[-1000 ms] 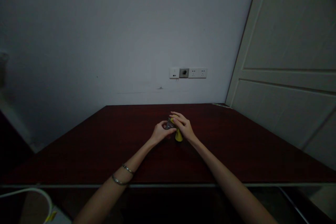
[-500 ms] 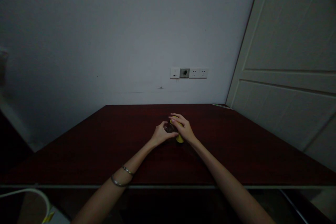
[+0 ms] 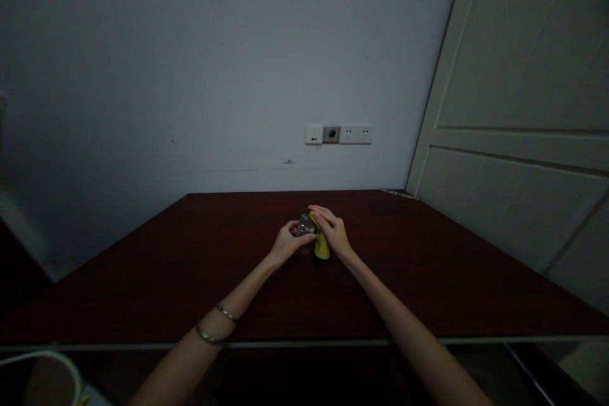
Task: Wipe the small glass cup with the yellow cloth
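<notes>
Both hands are close together over the middle of the dark red table. My left hand is closed around a small clear glass-like object, its thumb along the near side. The exact kind of this object is too dark and small to make out. My right hand grips a yellow cloth, pressed against the right side of the clear object. The cloth's lower end hangs down below the fingers, close to the tabletop.
A row of wall sockets is on the pale wall behind the table. At the right stands a white panelled door. A pale curved tube shows below the table's front edge at the lower left.
The clear object has turned and shows more between the hands. More of the yellow cloth now hangs below my right hand. The view has shifted slightly.
</notes>
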A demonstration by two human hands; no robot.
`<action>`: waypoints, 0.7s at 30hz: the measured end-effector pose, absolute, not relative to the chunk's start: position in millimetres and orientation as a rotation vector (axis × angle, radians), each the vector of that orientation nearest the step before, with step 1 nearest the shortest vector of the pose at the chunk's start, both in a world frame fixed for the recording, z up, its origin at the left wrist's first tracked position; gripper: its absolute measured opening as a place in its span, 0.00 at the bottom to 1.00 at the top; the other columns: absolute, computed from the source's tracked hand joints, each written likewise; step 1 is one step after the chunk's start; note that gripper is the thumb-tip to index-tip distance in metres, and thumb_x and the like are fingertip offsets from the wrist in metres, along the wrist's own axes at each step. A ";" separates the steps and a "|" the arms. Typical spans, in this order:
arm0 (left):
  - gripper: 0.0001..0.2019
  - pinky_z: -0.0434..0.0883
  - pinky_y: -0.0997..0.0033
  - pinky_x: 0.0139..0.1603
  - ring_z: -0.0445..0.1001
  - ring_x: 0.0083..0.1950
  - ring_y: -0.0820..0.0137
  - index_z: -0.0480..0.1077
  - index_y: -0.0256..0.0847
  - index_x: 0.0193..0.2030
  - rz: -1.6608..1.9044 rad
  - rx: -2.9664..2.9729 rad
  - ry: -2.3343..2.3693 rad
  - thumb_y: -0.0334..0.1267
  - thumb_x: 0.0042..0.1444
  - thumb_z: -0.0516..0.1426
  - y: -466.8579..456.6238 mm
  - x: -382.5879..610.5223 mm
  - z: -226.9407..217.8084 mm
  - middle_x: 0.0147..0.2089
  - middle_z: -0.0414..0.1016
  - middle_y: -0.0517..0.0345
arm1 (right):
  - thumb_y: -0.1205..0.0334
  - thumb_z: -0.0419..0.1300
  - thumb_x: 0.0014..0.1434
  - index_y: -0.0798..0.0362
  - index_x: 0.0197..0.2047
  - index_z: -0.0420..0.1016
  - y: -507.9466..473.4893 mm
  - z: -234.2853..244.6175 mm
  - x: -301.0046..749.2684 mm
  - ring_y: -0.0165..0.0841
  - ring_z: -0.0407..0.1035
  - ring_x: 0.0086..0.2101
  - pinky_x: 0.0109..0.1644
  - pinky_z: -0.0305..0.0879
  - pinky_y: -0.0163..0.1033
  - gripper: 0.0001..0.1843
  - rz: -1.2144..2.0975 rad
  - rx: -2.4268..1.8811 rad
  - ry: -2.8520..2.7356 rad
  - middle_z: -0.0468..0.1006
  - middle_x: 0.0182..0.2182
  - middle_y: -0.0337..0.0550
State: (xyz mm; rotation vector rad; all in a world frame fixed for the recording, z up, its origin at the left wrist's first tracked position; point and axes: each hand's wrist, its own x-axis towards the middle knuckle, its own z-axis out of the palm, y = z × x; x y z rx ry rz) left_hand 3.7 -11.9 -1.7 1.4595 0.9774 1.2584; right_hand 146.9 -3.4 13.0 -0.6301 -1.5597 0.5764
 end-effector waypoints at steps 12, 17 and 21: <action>0.28 0.72 0.74 0.19 0.69 0.25 0.75 0.62 0.33 0.43 1.268 1.432 0.929 0.42 0.36 0.65 -12.6 3.0 0.2 0.32 0.68 0.58 | 0.55 0.54 0.56 0.47 0.43 0.75 -9.8 15.7 147.1 0.36 0.65 0.49 0.55 0.58 0.45 0.14 0.563 -0.584 -1.594 0.71 0.48 0.45; 0.29 0.71 0.74 0.19 0.69 0.24 0.75 0.62 0.33 0.43 1.238 1.426 0.936 0.43 0.34 0.66 -14.7 3.8 3.6 0.32 0.69 0.58 | 0.51 0.53 0.56 0.51 0.43 0.75 -1.0 12.4 150.1 0.37 0.66 0.47 0.55 0.58 0.44 0.18 0.687 -0.669 -1.518 0.74 0.45 0.46; 0.29 0.71 0.75 0.19 0.71 0.23 0.74 0.62 0.34 0.43 1.202 1.370 0.926 0.48 0.36 0.64 -14.3 2.4 4.9 0.32 0.71 0.56 | 0.52 0.56 0.53 0.49 0.51 0.69 -6.3 17.6 157.8 0.38 0.61 0.52 0.58 0.54 0.44 0.22 0.772 -0.627 -1.650 0.68 0.52 0.44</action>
